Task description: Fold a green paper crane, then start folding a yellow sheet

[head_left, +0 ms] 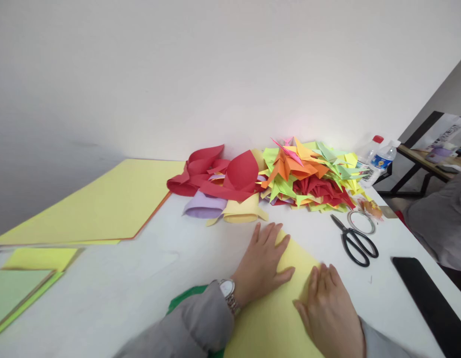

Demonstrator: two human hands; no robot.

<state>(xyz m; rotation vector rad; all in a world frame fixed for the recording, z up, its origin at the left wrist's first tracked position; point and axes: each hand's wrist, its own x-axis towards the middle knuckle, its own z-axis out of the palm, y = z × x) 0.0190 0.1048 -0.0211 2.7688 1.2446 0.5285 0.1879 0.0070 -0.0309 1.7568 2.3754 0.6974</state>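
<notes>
A yellow sheet of paper [275, 318] lies on the white table [140, 278] in front of me. My left hand [262, 263] rests flat on its upper left part, fingers stretched out, a silver watch on the wrist. My right hand [329, 308] lies flat on the sheet's right side, fingers together and extended. A bit of green paper [183, 297] shows under my left sleeve.
A heap of folded coloured paper shapes [301, 176] and curled red paper [215, 174] lies at the back. Black scissors [355, 241], a tape roll [360, 221], a black phone [427, 293], two bottles [379, 161], large yellow sheets [99, 204], green sheets [17, 293].
</notes>
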